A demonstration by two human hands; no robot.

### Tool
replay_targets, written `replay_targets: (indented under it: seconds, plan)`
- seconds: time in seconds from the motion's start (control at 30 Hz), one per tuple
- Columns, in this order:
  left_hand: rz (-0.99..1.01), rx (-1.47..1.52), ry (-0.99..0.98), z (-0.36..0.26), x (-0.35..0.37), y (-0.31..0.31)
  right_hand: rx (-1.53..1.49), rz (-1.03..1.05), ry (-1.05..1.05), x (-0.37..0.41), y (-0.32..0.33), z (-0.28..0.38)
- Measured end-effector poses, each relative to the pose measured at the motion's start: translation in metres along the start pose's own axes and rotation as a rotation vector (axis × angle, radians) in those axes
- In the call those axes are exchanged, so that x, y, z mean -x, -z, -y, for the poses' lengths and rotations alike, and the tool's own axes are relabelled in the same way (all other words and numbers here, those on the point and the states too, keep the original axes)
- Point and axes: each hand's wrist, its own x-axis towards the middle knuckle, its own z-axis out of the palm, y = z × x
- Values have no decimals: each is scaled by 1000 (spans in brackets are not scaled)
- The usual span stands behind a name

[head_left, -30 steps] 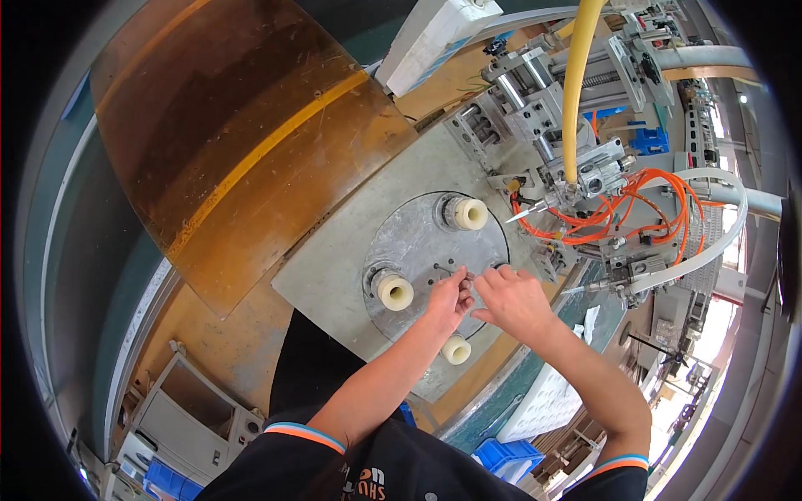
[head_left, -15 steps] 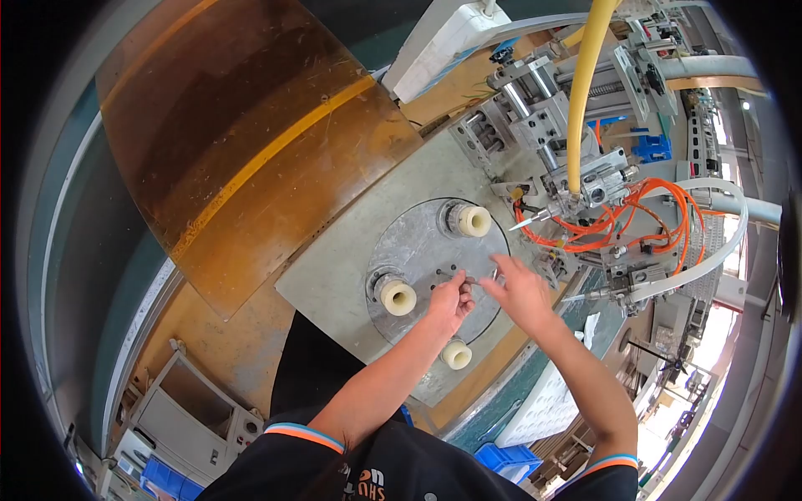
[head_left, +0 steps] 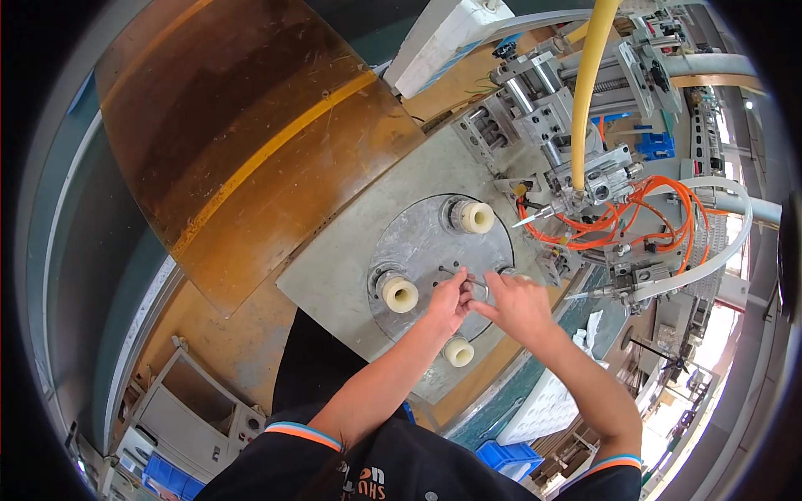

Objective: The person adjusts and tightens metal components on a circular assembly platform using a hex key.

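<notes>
My left hand (head_left: 451, 301) is closed in a pinch over the round grey metal plate (head_left: 418, 242). A small thin grey piece (head_left: 478, 284) shows at its fingertips, too small to name. My right hand (head_left: 516, 305) comes in from the right, with bent fingers and thumb meeting at the same piece. Around my hands, cream plastic sleeves stand on the plate: a far one (head_left: 477, 218), a left one (head_left: 400, 295) and a near one (head_left: 458, 351). Dark bolt holes dot the plate's middle beside my left fingertips.
To the right, a metal machine (head_left: 576, 125) carries a white nozzle tip (head_left: 532, 217), orange tubing (head_left: 668, 200) and a yellow hose (head_left: 582, 100). An amber see-through sheet (head_left: 267, 125) leans at the left. A blue bin (head_left: 508, 457) and white perforated tray (head_left: 543, 409) lie near my right elbow.
My right hand has moved left, its fingers closing in on the small piece at my left fingertips. My left hand has stayed nearly in place.
</notes>
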Motion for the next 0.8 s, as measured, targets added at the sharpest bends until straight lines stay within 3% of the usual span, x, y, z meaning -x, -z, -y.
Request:
replay_targets:
  seconds: [0.03,0.13,0.33,0.43,0.5,0.57,0.63,0.73,0.8]
  plan:
    - [-2,-1,2,1,0,1,458,-172,312,3,4,1]
    - [-26,-9,-4,7,-3,-2,565,11,437,2,7,-4]
    - [-71,30,15,1,-6,-3,645,59,576,-10,16,-9]
    - [-86,38,24,1,-7,0,686,43,595,-10,9,-12]
    - [8,12,12,1,-6,2,666,38,616,-16,5,-13]
    - [-48,11,-10,-1,-2,-7,648,25,636,-20,-2,-11]
    - [-100,18,-35,-3,3,-13,362,-136,440,-25,-10,-4]
    - [-75,61,-37,-8,3,-13,220,-252,312,-30,-19,3]
    - [-48,128,-62,-5,-3,-8,264,-217,293,-29,-17,5]
